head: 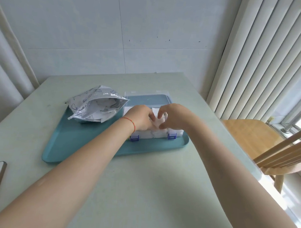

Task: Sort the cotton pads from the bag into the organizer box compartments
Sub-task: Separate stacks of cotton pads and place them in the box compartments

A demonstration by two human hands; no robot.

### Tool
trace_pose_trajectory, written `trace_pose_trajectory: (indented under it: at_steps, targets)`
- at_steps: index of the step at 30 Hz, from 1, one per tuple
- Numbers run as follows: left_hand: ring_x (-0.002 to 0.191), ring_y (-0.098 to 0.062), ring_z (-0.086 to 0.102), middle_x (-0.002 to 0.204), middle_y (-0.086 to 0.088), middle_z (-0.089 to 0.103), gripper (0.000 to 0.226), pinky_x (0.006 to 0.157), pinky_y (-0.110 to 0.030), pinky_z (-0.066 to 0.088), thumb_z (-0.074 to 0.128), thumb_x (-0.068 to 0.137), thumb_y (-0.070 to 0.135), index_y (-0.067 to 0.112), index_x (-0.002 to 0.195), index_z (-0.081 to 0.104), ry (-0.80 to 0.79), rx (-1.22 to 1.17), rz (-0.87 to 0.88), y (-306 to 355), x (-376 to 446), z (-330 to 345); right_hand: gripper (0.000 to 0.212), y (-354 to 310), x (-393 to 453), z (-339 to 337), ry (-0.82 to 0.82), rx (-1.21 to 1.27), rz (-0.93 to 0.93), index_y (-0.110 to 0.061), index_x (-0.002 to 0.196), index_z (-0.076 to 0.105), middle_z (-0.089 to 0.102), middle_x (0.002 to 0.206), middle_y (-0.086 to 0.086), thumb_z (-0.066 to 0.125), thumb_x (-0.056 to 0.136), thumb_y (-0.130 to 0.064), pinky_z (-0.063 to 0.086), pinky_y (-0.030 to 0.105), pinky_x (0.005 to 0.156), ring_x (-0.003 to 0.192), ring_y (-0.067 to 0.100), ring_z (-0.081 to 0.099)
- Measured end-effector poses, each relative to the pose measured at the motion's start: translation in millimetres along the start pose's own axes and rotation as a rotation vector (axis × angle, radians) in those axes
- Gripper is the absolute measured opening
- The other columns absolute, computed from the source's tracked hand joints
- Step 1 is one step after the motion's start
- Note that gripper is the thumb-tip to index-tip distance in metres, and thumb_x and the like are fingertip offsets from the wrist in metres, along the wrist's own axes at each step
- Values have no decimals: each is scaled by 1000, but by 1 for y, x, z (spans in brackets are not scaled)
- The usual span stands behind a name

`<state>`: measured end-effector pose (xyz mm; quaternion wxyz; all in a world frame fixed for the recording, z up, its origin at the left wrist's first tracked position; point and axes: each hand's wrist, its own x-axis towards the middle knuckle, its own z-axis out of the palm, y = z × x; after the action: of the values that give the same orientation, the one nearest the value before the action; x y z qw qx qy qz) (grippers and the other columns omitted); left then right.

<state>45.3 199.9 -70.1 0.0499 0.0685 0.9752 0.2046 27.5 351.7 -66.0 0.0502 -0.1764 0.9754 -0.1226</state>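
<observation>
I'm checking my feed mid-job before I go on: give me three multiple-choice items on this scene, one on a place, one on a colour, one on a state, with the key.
1. Where does the bag lie?
A. on the chair
B. on the teal tray, left of the organizer box
C. inside the box

2. What colour are the box's latches?
A. blue
B. red
C. yellow

3. How is the organizer box?
A. shut and latched
B. upside down
C. open, lid tipped back

Key: 1 B, the bag rests on the tray beside the box. 2 A, both front latches show blue. 3 C, the clear lid stands behind, while the left hand and right hand work on cotton pads inside.
</observation>
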Motion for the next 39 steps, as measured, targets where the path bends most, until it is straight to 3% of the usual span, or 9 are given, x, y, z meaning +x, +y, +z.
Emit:
trace_pose_trajectory:
  at_steps: [8,11,15,18,24,27,32,36,39]
  targets:
    - [101,-23,61,109,1,68,25,85,-27,48,68,88,35,20,107,75,-43,107,10,1,6,3,35,-10,9,-7,-130,-166,52,-19,111,70,66,113,0,78,80,-35,52,34,88,105,23,61]
    - [93,-20,59,87,7,61,21,76,-25,43,65,90,36,22,102,74,3,29,41,-7,-1,1,30,-16,14,-8,-78,-192,97,-18,108,69,68,102,1,74,84,-35,52,31,78,98,23,64]
    - [91,-26,57,87,0,55,14,72,-27,38,62,85,15,19,88,75,583,-155,-19,-53,-20,-14,15,-46,22,-5,238,-49,16,-17,104,66,63,106,1,59,91,-20,45,30,70,93,25,60]
    - [99,-34,52,100,-7,58,13,79,-34,39,66,76,11,20,77,75,921,-56,-146,-100,-38,-29,17,-86,34,11,274,76,-138,-25,102,63,55,103,-3,59,88,-17,39,30,68,93,23,57]
    - [126,-29,41,135,1,55,28,98,-35,35,57,87,17,25,108,75,617,-59,-288,-147,-57,-39,63,-147,64,40,-59,-134,-252,-25,142,44,49,136,2,67,84,-13,44,31,75,117,27,55]
    - [123,-27,44,129,0,60,36,96,-32,35,53,87,15,21,118,71,600,-117,-254,-151,-60,-40,45,-161,76,39,-140,-183,-182,-19,137,52,59,128,4,60,93,-25,50,33,86,113,26,58]
    - [122,-28,46,125,-1,64,36,95,-31,37,53,87,14,19,117,72,636,-179,-238,-154,-63,-41,15,-172,80,34,-70,-312,1,-13,105,59,50,79,-2,52,92,-11,42,30,73,85,23,52]
    - [123,-27,45,127,-1,63,38,99,-33,39,53,87,15,19,120,70,603,-205,-226,-157,-64,-41,5,-177,80,40,-26,-347,5,-15,91,56,50,76,0,53,90,-10,40,28,64,78,25,53]
    - [123,-28,45,128,-3,61,40,99,-35,40,51,86,19,18,122,69,579,-212,-223,-157,-65,-42,17,-172,77,41,101,-372,-52,-14,100,60,57,86,2,52,89,-4,39,29,64,78,26,54]
